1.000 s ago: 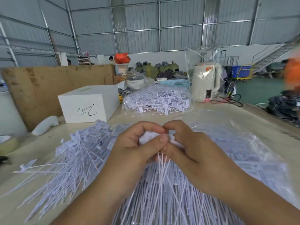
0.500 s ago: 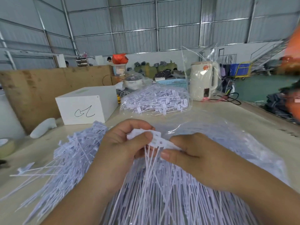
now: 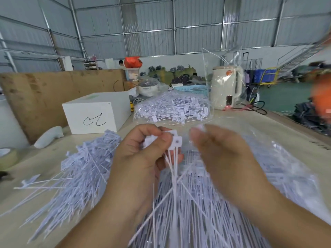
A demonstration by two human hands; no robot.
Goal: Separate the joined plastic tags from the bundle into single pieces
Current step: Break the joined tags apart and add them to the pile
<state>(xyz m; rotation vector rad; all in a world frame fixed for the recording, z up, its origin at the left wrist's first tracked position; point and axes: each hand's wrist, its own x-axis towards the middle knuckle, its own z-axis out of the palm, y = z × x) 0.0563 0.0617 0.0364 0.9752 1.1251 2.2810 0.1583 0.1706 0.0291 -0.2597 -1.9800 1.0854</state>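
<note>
My left hand [image 3: 143, 154] pinches a short strip of joined white plastic tags [image 3: 174, 142] by their square heads, with the thin tails hanging down. My right hand [image 3: 220, 151] is blurred, a little to the right of the strip, and pinches a single white tag [image 3: 201, 127] at its fingertips. A heap of loose tags [image 3: 86, 169] lies on the table to the left. Under and to the right of my hands lies a clear plastic bag [image 3: 279, 167] holding many more tags.
A second clear bag of tags [image 3: 172, 109] lies further back on the table. A white box [image 3: 96, 113] stands at the back left, with a tape roll [image 3: 7, 156] at the left edge. A cream kettle [image 3: 226, 86] stands at the back right.
My hands were together on the strip, then pulled apart. The right hand has swung right and up with one tag, while the left keeps the rest of the strip.
</note>
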